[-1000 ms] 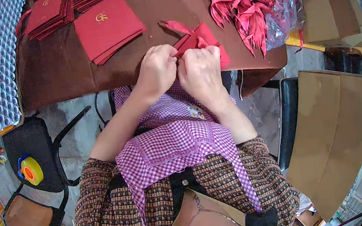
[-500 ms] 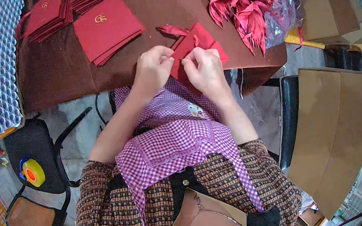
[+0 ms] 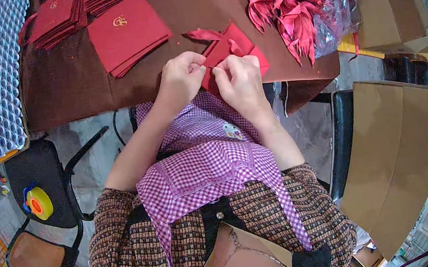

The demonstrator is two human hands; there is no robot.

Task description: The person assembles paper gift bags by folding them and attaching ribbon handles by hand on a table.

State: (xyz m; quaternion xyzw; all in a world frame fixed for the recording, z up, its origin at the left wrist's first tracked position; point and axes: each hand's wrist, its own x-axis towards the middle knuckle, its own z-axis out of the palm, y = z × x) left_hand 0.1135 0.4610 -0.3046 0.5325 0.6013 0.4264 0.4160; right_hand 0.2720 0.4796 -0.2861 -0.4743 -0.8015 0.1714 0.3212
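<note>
A red paper bag [image 3: 252, 52] lies tilted at the table's near edge, partly covered by my hands. One red ribbon end [image 3: 202, 35] sticks out past its far left side, and a short ribbon piece [image 3: 235, 47] stands up from its face. My left hand [image 3: 181, 79] is closed in a pinch at the bag's left edge; what sits between its fingertips is too small to make out. Closed over the bag's near part is my right hand [image 3: 239, 80], its thumb and forefinger pinched close to the left fingertips.
Flat red bags [image 3: 130, 34] are stacked at the far left of the brown-covered table [image 3: 190, 0]. A bundle of red ribbons [image 3: 292, 8] spills from a clear plastic bag on the right. Cardboard [image 3: 396, 158] stands at the right; a tape roll [image 3: 39, 203] rests on a chair at left.
My right hand has shifted very slightly left, its fingertips pressed closer to the bag. The ribbon piece on the bag's face shows a little more. My left hand stays nearly still.
</note>
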